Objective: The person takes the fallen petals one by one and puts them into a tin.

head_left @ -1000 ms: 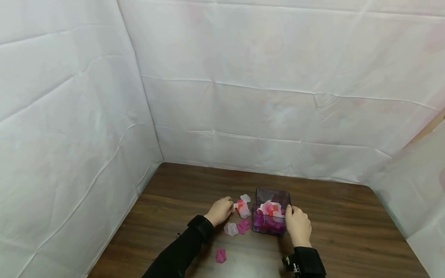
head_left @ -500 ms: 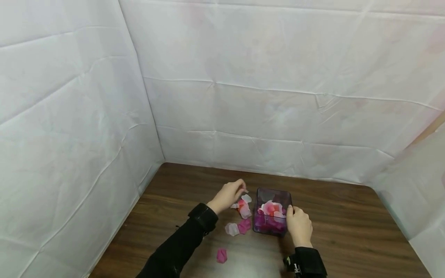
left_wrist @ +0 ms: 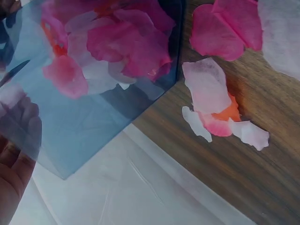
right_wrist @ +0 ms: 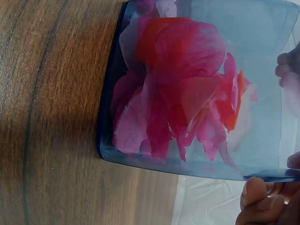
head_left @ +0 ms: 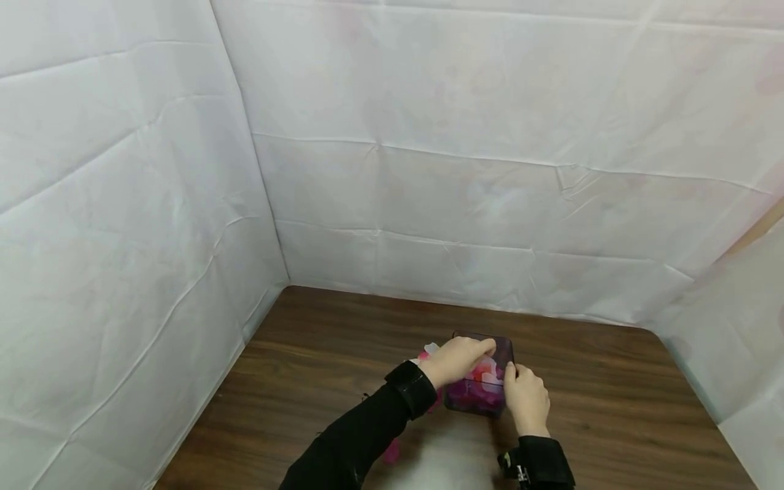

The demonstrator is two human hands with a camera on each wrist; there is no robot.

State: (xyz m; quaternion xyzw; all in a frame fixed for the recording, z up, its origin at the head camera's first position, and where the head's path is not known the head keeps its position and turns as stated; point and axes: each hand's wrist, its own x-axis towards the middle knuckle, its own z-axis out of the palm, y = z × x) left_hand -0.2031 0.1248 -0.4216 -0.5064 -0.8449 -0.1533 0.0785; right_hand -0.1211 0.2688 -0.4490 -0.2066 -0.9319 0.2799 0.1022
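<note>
A clear purple-tinted plastic box (head_left: 503,348) stands on the table, holding pink, red, orange and white artificial flower petals (right_wrist: 187,93). Over its opening is my left hand (head_left: 459,358), fingers bent downward. Through the clear wall in the left wrist view, a pale petal (left_wrist: 11,95) appears between those fingers, partly hidden. My right hand (head_left: 527,401) grips the box's right rim between thumb and fingers. Left of the box lies a small group of white, pink and orange petals (left_wrist: 206,91), partly covered by my left arm in the head view.
More magenta petals (left_wrist: 218,30) and a whitish petal (left_wrist: 283,37) lie beside the box. Nearer the front, a magenta petal (head_left: 392,450) is partly behind the left sleeve. White sheeting (head_left: 429,204) encloses the wooden table (head_left: 612,381) at the back and sides.
My left hand has moved from the petals on the table, up and then right, to over the box. My right hand and the box have stayed in place.
</note>
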